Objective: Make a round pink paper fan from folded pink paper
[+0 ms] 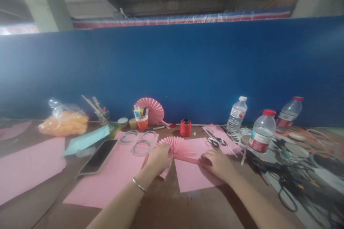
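A pink pleated paper fan [176,144] lies partly spread near the middle of the table. My left hand [159,156], with a bracelet at the wrist, is closed on the fan's folded left side. My right hand [218,162] has its fingers curled over the far end of a pink folded paper strip [189,159] that runs out from the fan's base. Pink paper sheets [185,180] lie beneath the strip and under the right hand. My fingertips partly hide the fan and the strip's end.
Scissors [214,141], a red spool [185,128] and tape rings [141,147] lie beyond my hands. A finished-looking round fan [153,109] leans behind a pen cup [142,122]. A phone [99,157] is at left; bottles [262,132] and tangled cords [288,182] are at right.
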`<state>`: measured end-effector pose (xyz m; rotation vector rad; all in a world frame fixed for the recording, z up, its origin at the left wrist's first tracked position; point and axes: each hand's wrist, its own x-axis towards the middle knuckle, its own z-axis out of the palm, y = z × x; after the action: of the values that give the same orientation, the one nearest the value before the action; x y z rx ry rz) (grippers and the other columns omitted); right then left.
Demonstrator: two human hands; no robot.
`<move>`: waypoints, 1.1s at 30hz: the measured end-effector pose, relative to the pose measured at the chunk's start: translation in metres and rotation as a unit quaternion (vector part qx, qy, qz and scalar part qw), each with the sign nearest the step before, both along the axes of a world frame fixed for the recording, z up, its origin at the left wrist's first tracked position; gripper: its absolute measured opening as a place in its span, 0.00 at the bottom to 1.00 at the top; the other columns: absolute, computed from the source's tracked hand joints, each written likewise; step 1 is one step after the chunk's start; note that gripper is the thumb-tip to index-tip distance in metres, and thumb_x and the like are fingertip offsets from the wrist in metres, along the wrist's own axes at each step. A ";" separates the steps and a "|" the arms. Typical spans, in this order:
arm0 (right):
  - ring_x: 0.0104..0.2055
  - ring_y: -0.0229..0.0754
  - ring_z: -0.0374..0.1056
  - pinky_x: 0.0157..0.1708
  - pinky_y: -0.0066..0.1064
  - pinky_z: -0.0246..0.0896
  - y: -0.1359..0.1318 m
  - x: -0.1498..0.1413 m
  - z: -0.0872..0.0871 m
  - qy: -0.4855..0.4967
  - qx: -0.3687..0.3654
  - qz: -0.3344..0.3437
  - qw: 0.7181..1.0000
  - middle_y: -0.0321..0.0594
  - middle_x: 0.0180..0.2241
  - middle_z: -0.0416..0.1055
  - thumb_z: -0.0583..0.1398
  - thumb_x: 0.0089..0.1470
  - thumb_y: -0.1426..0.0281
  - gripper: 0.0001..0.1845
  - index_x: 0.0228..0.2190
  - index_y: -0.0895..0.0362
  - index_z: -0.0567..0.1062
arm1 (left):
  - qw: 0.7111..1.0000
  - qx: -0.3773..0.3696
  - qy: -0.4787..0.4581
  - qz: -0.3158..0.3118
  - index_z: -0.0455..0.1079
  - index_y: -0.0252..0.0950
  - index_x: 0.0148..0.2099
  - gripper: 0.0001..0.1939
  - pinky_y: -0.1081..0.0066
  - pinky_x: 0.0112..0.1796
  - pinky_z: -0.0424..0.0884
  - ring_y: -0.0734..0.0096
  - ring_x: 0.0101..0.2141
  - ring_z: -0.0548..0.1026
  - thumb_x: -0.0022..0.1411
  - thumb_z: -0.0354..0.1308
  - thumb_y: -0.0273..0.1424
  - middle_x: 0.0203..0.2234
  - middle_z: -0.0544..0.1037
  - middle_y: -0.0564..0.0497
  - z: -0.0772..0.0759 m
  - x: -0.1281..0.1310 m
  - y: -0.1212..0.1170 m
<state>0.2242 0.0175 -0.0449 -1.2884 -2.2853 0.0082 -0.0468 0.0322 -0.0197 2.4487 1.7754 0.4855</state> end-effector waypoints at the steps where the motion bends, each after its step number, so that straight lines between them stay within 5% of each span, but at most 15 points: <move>1: 0.34 0.43 0.65 0.36 0.33 0.55 0.000 -0.003 -0.001 -0.005 0.010 0.003 1.000 0.38 0.29 0.72 0.57 0.51 0.62 0.10 0.28 0.55 0.74 | 1.000 0.003 0.006 0.000 0.68 0.37 0.38 0.10 0.64 0.36 0.61 0.59 0.35 0.70 0.55 0.50 0.33 0.34 0.73 0.45 -0.001 0.001 -0.002; 5: 0.32 0.41 0.66 0.34 0.32 0.55 0.002 -0.009 -0.005 -0.018 0.023 0.016 0.999 0.38 0.26 0.71 0.56 0.53 0.63 0.11 0.26 0.55 0.75 | 0.999 0.013 0.021 -0.026 0.68 0.36 0.34 0.08 0.65 0.34 0.62 0.61 0.32 0.70 0.56 0.49 0.31 0.29 0.73 0.45 -0.001 0.007 -0.004; 9: 0.32 0.42 0.66 0.34 0.32 0.55 0.004 -0.006 -0.006 -0.014 0.021 0.013 1.000 0.38 0.26 0.71 0.56 0.53 0.65 0.10 0.25 0.55 0.75 | 0.995 0.026 0.012 -0.093 0.69 0.37 0.36 0.09 0.66 0.42 0.60 0.64 0.40 0.68 0.57 0.48 0.27 0.36 0.72 0.46 0.001 0.011 -0.003; 13: 0.33 0.42 0.66 0.36 0.33 0.55 0.004 -0.003 -0.006 -0.010 0.017 0.005 1.000 0.37 0.27 0.71 0.57 0.53 0.66 0.09 0.25 0.55 0.74 | 0.987 0.017 -0.011 -0.159 0.68 0.38 0.37 0.08 0.68 0.40 0.61 0.64 0.39 0.67 0.52 0.53 0.29 0.36 0.71 0.49 0.002 0.011 -0.005; 19: 0.33 0.41 0.65 0.34 0.32 0.54 0.005 -0.006 -0.008 -0.019 0.017 0.006 1.000 0.37 0.27 0.71 0.57 0.53 0.65 0.10 0.26 0.55 0.74 | 0.987 0.027 0.004 -0.156 0.68 0.38 0.36 0.13 0.68 0.37 0.61 0.62 0.37 0.68 0.46 0.59 0.35 0.35 0.71 0.49 0.000 0.015 -0.010; 24: 0.32 0.41 0.65 0.33 0.31 0.54 0.007 -0.009 -0.010 -0.017 0.026 0.001 1.000 0.37 0.27 0.71 0.57 0.52 0.63 0.10 0.25 0.56 0.73 | 0.984 0.047 0.039 -0.169 0.69 0.38 0.31 0.04 0.69 0.34 0.61 0.64 0.35 0.68 0.51 0.54 0.30 0.29 0.71 0.50 0.000 0.020 -0.011; 33: 0.38 0.41 0.64 0.38 0.31 0.55 0.001 -0.018 0.000 -0.004 0.004 0.045 0.999 0.37 0.32 0.71 0.57 0.54 0.66 0.07 0.34 0.54 0.73 | 0.980 0.060 0.082 -0.171 0.70 0.36 0.31 0.07 0.70 0.32 0.61 0.66 0.34 0.69 0.53 0.51 0.24 0.29 0.72 0.50 0.001 0.026 -0.012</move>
<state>0.2065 0.0190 -0.0445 -1.1835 -2.3454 0.0249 -0.0207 0.0198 -0.0186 2.8728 1.3587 0.3769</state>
